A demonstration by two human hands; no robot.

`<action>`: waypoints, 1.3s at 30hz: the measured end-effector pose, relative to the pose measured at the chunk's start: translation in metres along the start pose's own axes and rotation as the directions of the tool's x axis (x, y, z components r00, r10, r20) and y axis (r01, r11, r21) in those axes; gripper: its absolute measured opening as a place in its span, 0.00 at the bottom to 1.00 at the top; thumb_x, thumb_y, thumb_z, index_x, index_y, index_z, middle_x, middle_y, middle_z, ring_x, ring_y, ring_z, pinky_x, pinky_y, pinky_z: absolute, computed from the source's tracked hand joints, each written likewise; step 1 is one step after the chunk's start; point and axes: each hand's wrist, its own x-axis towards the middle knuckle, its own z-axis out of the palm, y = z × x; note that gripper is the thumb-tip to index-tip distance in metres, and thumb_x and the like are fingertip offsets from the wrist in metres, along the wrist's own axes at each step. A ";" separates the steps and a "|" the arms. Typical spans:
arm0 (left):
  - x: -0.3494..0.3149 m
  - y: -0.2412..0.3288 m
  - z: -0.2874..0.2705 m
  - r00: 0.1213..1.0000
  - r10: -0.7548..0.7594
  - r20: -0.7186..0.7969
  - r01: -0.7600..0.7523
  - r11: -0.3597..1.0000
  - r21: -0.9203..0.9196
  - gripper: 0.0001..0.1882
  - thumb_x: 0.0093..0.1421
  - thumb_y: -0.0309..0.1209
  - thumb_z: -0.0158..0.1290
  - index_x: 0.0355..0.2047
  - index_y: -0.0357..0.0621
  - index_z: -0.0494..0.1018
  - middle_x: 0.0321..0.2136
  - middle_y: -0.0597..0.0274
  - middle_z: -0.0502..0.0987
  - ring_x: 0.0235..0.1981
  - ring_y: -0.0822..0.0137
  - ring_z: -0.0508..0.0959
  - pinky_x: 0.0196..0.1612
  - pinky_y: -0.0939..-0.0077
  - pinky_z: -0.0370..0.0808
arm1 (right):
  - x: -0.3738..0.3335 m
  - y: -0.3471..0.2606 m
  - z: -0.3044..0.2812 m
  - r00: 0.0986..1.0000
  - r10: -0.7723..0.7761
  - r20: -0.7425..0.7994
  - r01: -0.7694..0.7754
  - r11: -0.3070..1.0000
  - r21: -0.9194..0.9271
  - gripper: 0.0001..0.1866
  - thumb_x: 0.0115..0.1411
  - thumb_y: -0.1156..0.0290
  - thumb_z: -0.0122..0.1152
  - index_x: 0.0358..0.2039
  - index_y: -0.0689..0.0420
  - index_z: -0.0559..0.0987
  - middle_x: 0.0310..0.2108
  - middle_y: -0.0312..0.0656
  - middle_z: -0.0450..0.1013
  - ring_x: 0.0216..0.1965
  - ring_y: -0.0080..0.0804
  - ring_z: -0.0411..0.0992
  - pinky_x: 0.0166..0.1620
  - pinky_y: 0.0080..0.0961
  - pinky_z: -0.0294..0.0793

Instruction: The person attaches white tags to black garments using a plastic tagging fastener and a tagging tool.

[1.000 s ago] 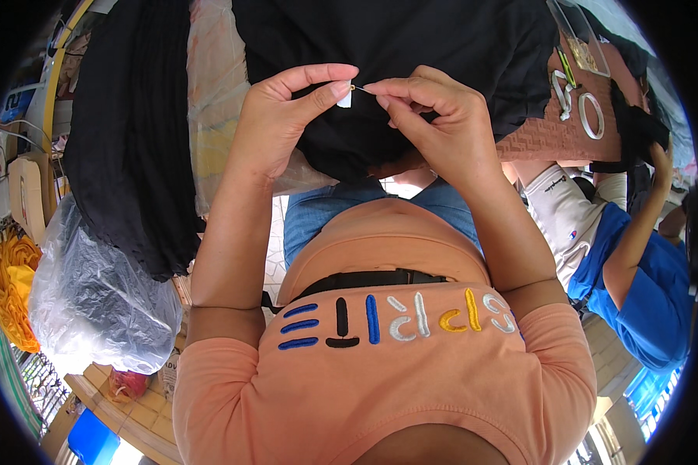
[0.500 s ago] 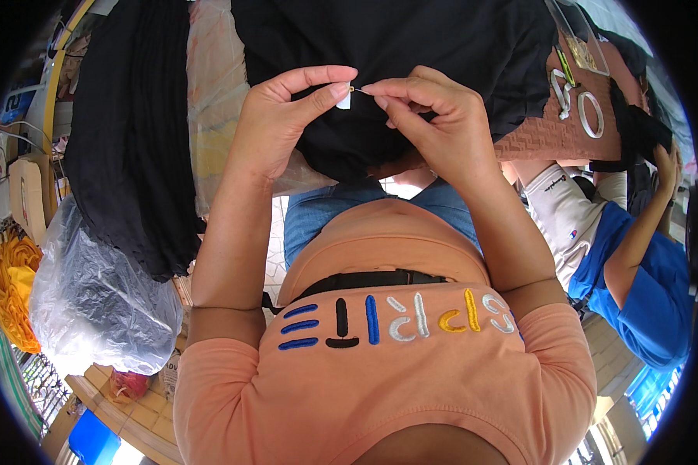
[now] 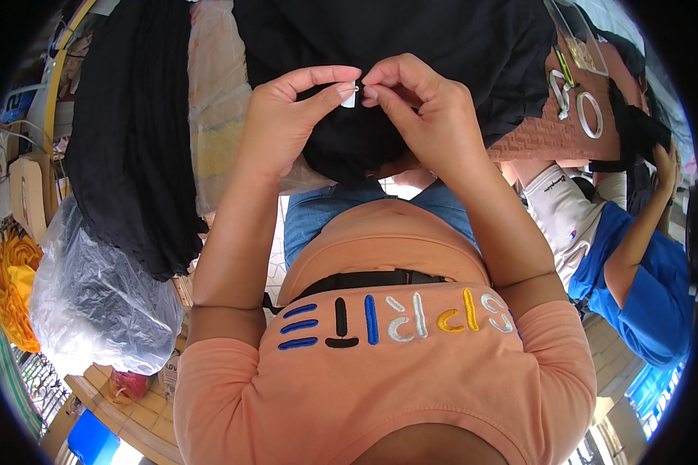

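Observation:
Above the black cloth (image 3: pixel 411 39), my two hands meet fingertip to fingertip. My left hand (image 3: pixel 291 112) is closed, pinching a small white tag (image 3: pixel 349 100) between thumb and forefinger. A tiny gold-coloured metal bit (image 3: pixel 357 88) shows at the tag's right edge. My right hand (image 3: pixel 426 105) is also closed, its thumb and forefinger pressed together right beside that bit. They seem to hold a thin metal pin, mostly hidden by the fingertips; its exact kind I cannot make out. Much of the black cloth hangs over the table's near edge, toward my lap.
Right of the cloth, a white ring (image 3: pixel 589 115), a white strip (image 3: pixel 558 93) and a yellow-green cutter (image 3: pixel 564 67) lie near a clear tray (image 3: pixel 582 39). A co-worker in blue (image 3: pixel 636 287) sits at right. Black fabric (image 3: pixel 132 139) and a plastic bag (image 3: pixel 101 287) are at left.
My right fingertips have moved left, closing the gap to the gold-coloured bit; the thin metal shaft seen between them is now covered. My left hand and the tag have shifted slightly right.

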 end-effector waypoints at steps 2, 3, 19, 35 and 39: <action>0.001 -0.002 0.002 0.999 0.041 -0.024 -0.040 0.999 0.028 0.11 0.56 0.27 0.59 0.39 0.37 0.79 0.35 0.62 0.80 0.36 0.77 0.77 0.45 0.84 0.72 | 0.002 0.000 0.001 0.993 -0.118 -0.001 0.117 0.985 -0.131 0.05 0.56 0.75 0.60 0.33 0.57 0.75 0.26 0.41 0.77 0.24 0.36 0.75 0.27 0.26 0.73; 0.002 -0.003 0.002 0.998 0.056 -0.026 -0.055 0.998 0.027 0.11 0.56 0.27 0.59 0.39 0.37 0.79 0.35 0.62 0.80 0.36 0.77 0.77 0.45 0.84 0.72 | 0.003 -0.001 0.001 0.984 -0.176 0.003 0.173 0.965 -0.196 0.04 0.56 0.74 0.59 0.33 0.56 0.75 0.26 0.41 0.76 0.23 0.38 0.75 0.26 0.27 0.73; 0.006 0.002 0.001 0.998 0.044 -0.041 -0.037 0.987 0.156 0.11 0.56 0.25 0.58 0.41 0.36 0.77 0.35 0.64 0.79 0.38 0.77 0.76 0.45 0.84 0.71 | 0.023 -0.006 -0.001 0.924 -0.382 0.022 0.368 0.872 -0.324 0.04 0.56 0.72 0.58 0.33 0.50 0.74 0.29 0.35 0.74 0.26 0.36 0.74 0.26 0.29 0.73; 0.009 -0.005 -0.001 0.997 0.065 -0.027 -0.062 0.990 0.127 0.10 0.56 0.27 0.57 0.39 0.41 0.80 0.31 0.66 0.81 0.32 0.80 0.75 0.39 0.86 0.71 | 0.018 -0.020 -0.014 0.994 -0.106 0.028 0.107 0.994 -0.029 0.06 0.60 0.80 0.54 0.38 0.59 0.72 0.28 0.36 0.75 0.24 0.18 0.73 0.28 0.12 0.70; 0.009 -0.005 -0.001 0.997 0.076 -0.032 -0.071 0.987 0.145 0.10 0.56 0.27 0.57 0.39 0.41 0.80 0.30 0.66 0.81 0.31 0.80 0.75 0.39 0.86 0.71 | 0.017 -0.022 -0.015 0.994 -0.106 0.032 0.107 0.994 -0.012 0.06 0.61 0.81 0.53 0.39 0.60 0.71 0.29 0.37 0.74 0.24 0.18 0.72 0.28 0.12 0.70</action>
